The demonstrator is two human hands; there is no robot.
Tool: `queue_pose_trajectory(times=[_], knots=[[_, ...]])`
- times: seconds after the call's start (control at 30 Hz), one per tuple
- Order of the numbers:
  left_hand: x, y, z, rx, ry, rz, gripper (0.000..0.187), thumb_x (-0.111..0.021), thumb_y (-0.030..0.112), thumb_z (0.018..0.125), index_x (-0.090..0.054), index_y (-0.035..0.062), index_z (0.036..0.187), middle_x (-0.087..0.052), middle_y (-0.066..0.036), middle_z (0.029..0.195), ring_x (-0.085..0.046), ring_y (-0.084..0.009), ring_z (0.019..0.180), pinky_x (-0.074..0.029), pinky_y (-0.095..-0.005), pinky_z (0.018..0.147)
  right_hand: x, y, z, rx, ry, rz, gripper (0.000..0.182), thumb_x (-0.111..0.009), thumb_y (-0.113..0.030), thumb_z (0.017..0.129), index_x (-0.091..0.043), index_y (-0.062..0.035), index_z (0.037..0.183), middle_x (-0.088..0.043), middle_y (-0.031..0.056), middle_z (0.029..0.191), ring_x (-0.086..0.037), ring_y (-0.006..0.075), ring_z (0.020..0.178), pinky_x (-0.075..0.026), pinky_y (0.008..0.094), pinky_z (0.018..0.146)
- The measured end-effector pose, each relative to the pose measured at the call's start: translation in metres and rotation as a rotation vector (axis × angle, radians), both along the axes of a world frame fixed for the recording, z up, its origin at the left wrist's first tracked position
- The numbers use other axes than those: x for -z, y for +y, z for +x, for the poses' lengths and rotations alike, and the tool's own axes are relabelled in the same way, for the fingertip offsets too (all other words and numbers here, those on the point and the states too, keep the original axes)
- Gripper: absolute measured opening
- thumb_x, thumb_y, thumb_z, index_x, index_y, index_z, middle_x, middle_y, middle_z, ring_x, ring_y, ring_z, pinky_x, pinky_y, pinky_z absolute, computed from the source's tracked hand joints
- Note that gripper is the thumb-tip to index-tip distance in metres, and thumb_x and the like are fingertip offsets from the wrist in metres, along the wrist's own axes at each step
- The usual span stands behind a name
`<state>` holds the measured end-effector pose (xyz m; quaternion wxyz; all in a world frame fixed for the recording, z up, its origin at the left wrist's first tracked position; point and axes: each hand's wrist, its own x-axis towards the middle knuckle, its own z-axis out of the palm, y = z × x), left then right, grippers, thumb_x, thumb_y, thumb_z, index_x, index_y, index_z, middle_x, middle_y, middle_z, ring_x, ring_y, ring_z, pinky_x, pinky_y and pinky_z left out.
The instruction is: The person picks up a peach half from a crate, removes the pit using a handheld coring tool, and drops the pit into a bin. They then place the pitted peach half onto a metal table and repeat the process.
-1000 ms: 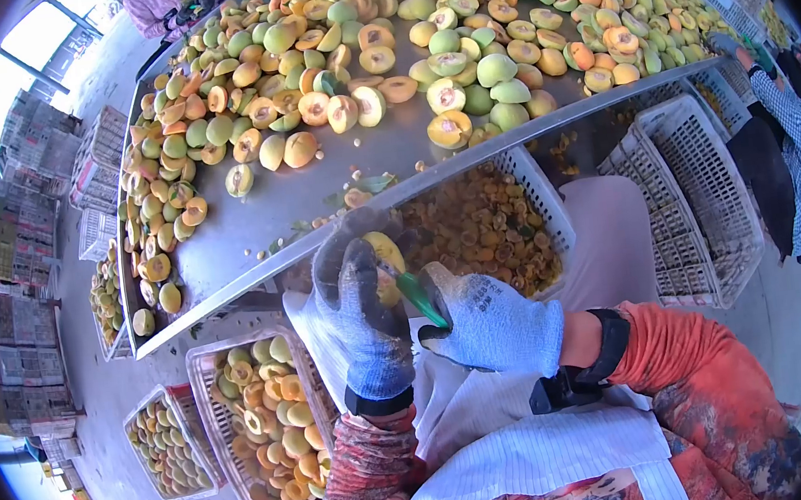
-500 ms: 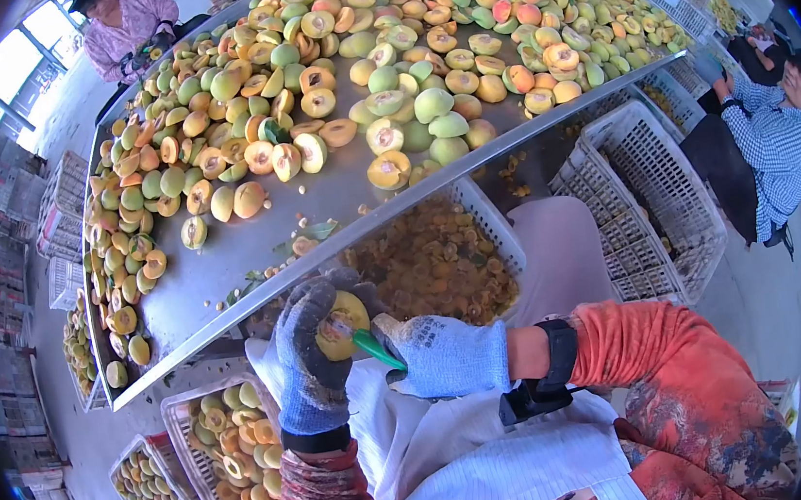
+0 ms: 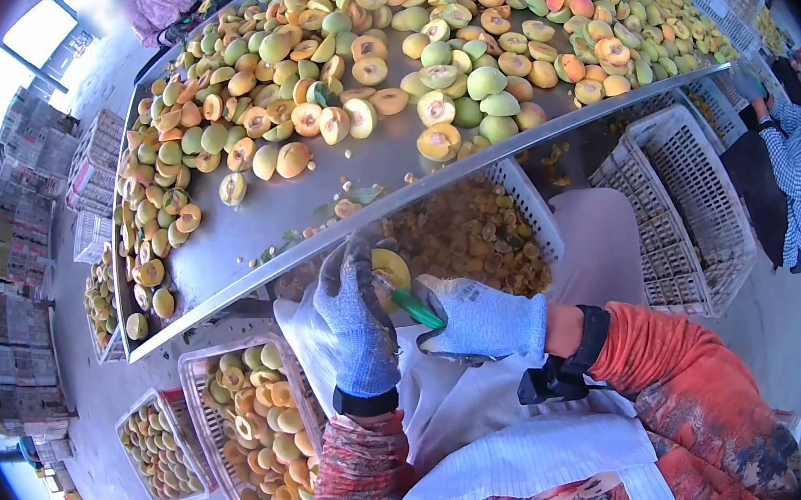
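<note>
My left hand (image 3: 357,318), in a blue and grey glove, is closed round a halved yellow-green fruit (image 3: 390,269) with its cut side turned to the right. Gloved the same way, my right hand (image 3: 481,318) grips a green-handled tool (image 3: 418,309) whose front end meets the cut face; the tip is hidden. Both hands are over my lap, just below the edge of the metal table (image 3: 322,248). Under them and beyond sits a crate (image 3: 524,200) of brownish fruit scraps (image 3: 477,232).
Many halved fruits (image 3: 461,78) cover the table. Fruit-filled crates (image 3: 193,408) stand on the floor at the lower left, and white baskets (image 3: 699,209) at the right. A person in a checked shirt (image 3: 800,174) sits far right; another is at the top left.
The view has shifted, so the scene lies further right in the frame. My left hand has turned, showing more of its back, and the fruit's cut face now points more to the right.
</note>
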<state>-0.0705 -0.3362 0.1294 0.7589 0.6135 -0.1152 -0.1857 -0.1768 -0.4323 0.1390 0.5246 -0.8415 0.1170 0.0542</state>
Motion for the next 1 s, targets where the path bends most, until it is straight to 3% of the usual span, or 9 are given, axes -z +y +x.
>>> queue_pose_trajectory(times=[0.17,0.37,0.6,0.67,0.7,0.83,0.9,0.97,1.0], knots=[[-0.023,0.005,0.008,0.282,0.102,0.014,0.030,-0.053,0.020,0.089,-0.058,-0.0046,0.105,-0.064,-0.013,0.091,-0.061,-0.0180,0.081,-0.050,-0.0277,0.073,-0.018,-0.016,-0.001,-0.042,0.207,0.561,0.034,-0.069,-0.012,0.073,-0.050,-0.0019,0.099,-0.055,0.0038,0.077,-0.053,0.0081,0.058,-0.045,0.0231,0.049],[-0.006,-0.017,0.010,0.269,0.048,-0.077,0.024,-0.055,0.015,0.086,-0.060,-0.0042,0.099,-0.065,-0.012,0.087,-0.063,-0.0205,0.079,-0.053,-0.0309,0.069,0.009,-0.023,-0.011,0.048,0.133,0.792,0.039,-0.073,-0.018,0.069,-0.051,-0.0020,0.097,-0.057,0.0050,0.072,-0.053,0.0113,0.056,-0.044,0.0266,0.048],[0.009,-0.042,0.017,0.521,0.537,-0.265,0.035,-0.052,0.025,0.089,-0.056,-0.0061,0.104,-0.063,-0.019,0.091,-0.064,-0.0244,0.074,-0.054,-0.0336,0.068,-0.006,-0.043,-0.023,0.072,0.160,0.566,0.037,-0.070,-0.018,0.071,-0.051,-0.0034,0.099,-0.057,0.0067,0.074,-0.055,0.0131,0.056,-0.045,0.0277,0.047],[0.017,-0.054,0.010,0.522,0.556,-0.249,0.034,-0.049,0.025,0.091,-0.052,-0.0048,0.107,-0.063,-0.020,0.095,-0.064,-0.0274,0.076,-0.055,-0.0371,0.068,0.011,-0.034,-0.015,-0.031,-0.576,0.046,0.039,-0.070,-0.019,0.072,-0.051,-0.0039,0.101,-0.058,0.0077,0.077,-0.056,0.0141,0.057,-0.045,0.0280,0.047],[0.024,-0.063,0.010,0.535,0.593,-0.311,0.036,-0.049,0.026,0.091,-0.052,-0.0041,0.109,-0.062,-0.020,0.097,-0.064,-0.0276,0.078,-0.055,-0.0373,0.069,0.015,-0.037,-0.012,0.052,-0.555,-0.003,0.036,-0.070,-0.017,0.074,-0.051,-0.0050,0.103,-0.059,0.0058,0.081,-0.055,0.0107,0.059,-0.044,0.0254,0.047],[0.022,-0.079,0.029,0.492,0.660,-0.414,0.039,-0.051,0.028,0.089,-0.047,0.0012,0.117,-0.058,-0.016,0.107,-0.060,-0.0253,0.093,-0.052,-0.0372,0.079,0.008,-0.070,-0.036,0.459,-0.238,0.589,0.030,-0.066,-0.011,0.078,-0.051,-0.0050,0.104,-0.060,0.0024,0.087,-0.052,0.0044,0.061,-0.043,0.0199,0.048],[0.022,-0.081,0.036,0.481,0.801,-0.488,0.040,-0.056,0.023,0.086,-0.045,0.0028,0.120,-0.057,-0.014,0.110,-0.059,-0.0231,0.098,-0.051,-0.0367,0.083,0.021,-0.082,-0.048,0.600,-0.150,0.571,0.032,-0.067,-0.010,0.077,-0.052,-0.0039,0.104,-0.060,0.0031,0.088,-0.053,0.0048,0.060,-0.045,0.0203,0.049],[0.030,-0.076,0.039,0.533,-0.184,-0.008,0.044,-0.052,0.024,0.087,-0.045,0.0002,0.123,-0.053,-0.017,0.115,-0.053,-0.0289,0.107,-0.046,-0.0428,0.092,0.026,-0.084,-0.057,0.647,-0.118,0.529,0.032,-0.068,-0.010,0.077,-0.052,-0.0037,0.104,-0.061,0.0031,0.087,-0.053,0.0048,0.060,-0.046,0.0206,0.049],[0.030,-0.070,0.040,0.508,-0.183,-0.001,0.044,-0.052,0.024,0.087,-0.045,0.0002,0.123,-0.053,-0.017,0.115,-0.053,-0.0289,0.107,-0.046,-0.0428,0.092,0.028,-0.082,-0.061,0.659,-0.081,0.519,0.031,-0.068,-0.010,0.077,-0.053,-0.0037,0.104,-0.061,0.0029,0.087,-0.054,0.0051,0.060,-0.046,0.0211,0.049]])
